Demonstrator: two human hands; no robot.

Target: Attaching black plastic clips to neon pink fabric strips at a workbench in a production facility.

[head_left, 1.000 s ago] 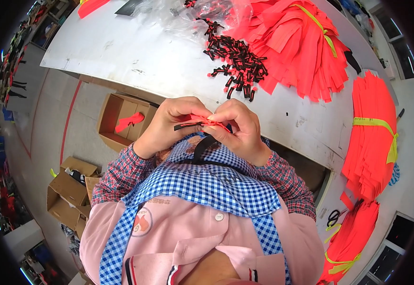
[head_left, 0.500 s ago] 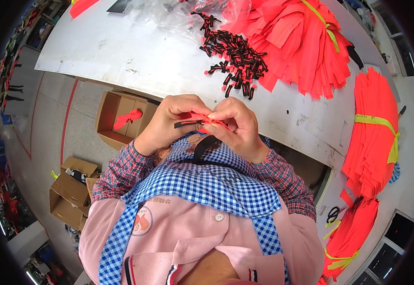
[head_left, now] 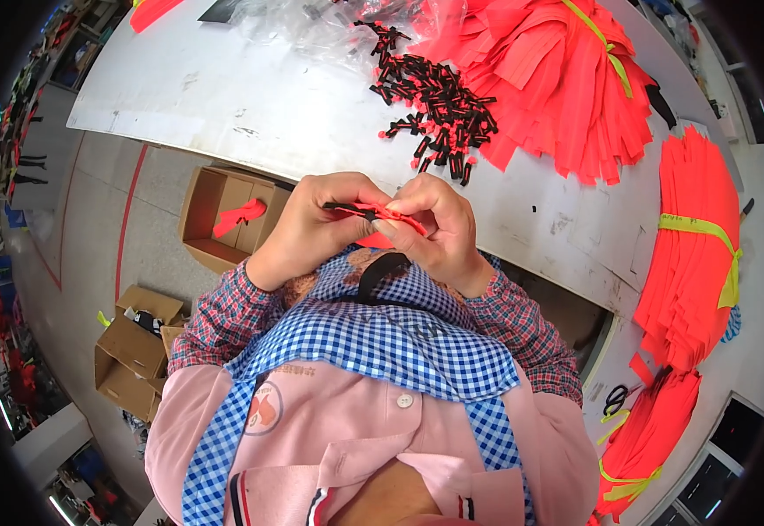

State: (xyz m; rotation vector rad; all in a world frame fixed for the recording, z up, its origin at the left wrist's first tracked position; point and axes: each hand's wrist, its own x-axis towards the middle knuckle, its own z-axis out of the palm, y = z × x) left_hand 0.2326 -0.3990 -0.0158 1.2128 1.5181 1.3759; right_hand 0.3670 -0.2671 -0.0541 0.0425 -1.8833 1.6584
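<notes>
As both hands meet at the centre of my clock face, the left hand pinches a narrow black band and the right hand grips the orange-red fabric beside it, above the apron. At nine o'clock an open cardboard box holds a bunched orange-red cloth; at eight, in a second carton, something black and white shows (I can't make out what). Crumpled clear plastic lies towards twelve on the scuffed white table. At one o'clock sits a heap of small black pieces with orange-red bits, touching a fanned bundle of flat strips. Another bundle lies at three, its yellow tie bearing handwriting. Scissors rest at four. The apron is blue-and-white check; a round printed badge marks the pink shirt.
</notes>
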